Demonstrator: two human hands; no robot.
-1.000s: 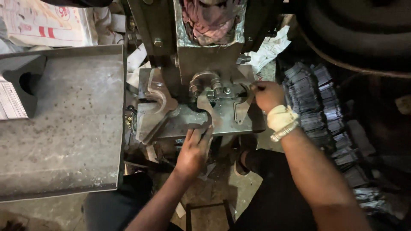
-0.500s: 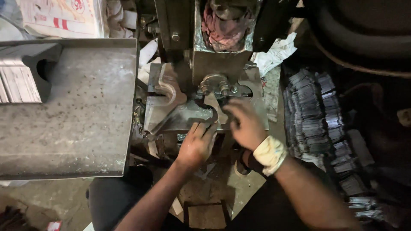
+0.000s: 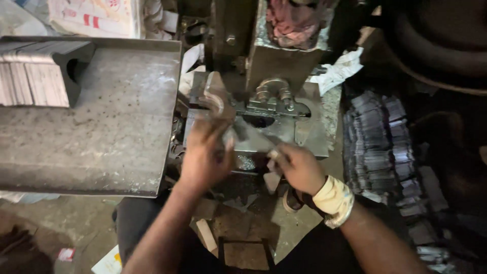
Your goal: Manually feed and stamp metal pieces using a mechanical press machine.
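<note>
The left hand (image 3: 205, 155) pinches a flat metal blank (image 3: 238, 136) at the front of the press die (image 3: 269, 114), its grip pressed together on the near edge. Just right of that grip, the right hand (image 3: 299, 167) closes on a small metal piece (image 3: 274, 175) below the die. The step looks like seating the blank; next calls for clearing fingers from under the ram (image 3: 276, 61)

Your left hand (image 3: 205, 157) covers the front left corner of the press bed (image 3: 309, 137); the small piece under your right hand (image 3: 299, 167) is blurred.
</note>
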